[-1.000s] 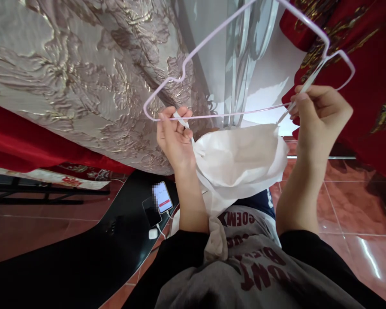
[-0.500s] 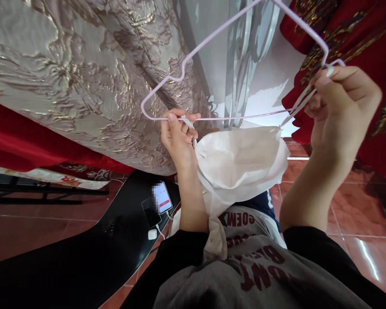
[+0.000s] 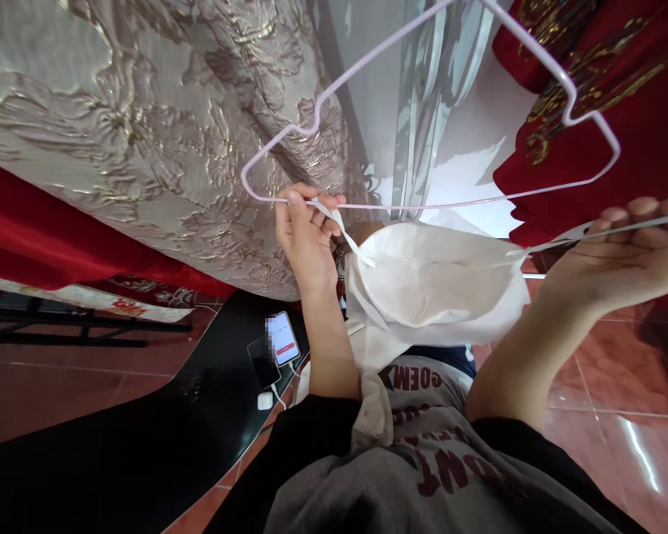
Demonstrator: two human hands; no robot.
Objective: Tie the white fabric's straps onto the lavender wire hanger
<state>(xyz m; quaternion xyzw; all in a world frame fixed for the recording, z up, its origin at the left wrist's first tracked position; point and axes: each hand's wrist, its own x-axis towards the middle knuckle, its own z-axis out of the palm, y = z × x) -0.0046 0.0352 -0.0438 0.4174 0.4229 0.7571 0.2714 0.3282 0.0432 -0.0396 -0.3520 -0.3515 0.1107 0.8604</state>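
Note:
A thin lilac hanger (image 3: 423,205) is held up in front of me, its hook end out of the frame at the top. My left hand (image 3: 309,233) pinches its lower bar near the left corner, with one white strap between the fingers. Below the bar hangs a white strappy garment (image 3: 450,278) of thin cloth, its upper edge gaping. Off the hanger's right corner, my right hand (image 3: 634,252) has its fingers curled along the garment's other strap (image 3: 562,239), drawn out taut sideways; its fingertips are partly cut off by the frame edge.
Shiny embossed fabric (image 3: 161,133) hangs on the left, red cloth with gold trim (image 3: 634,126) on the right. Two phones, one a lit phone (image 3: 283,337), and a small white case (image 3: 265,400) rest on a black surface (image 3: 116,445). Red floor tiles (image 3: 617,371) show below.
My right hand has moved off the hanger's right corner, outward and down, pulling the strap with it. The garment's opening is stretched wider to the right. My left hand keeps its hold.

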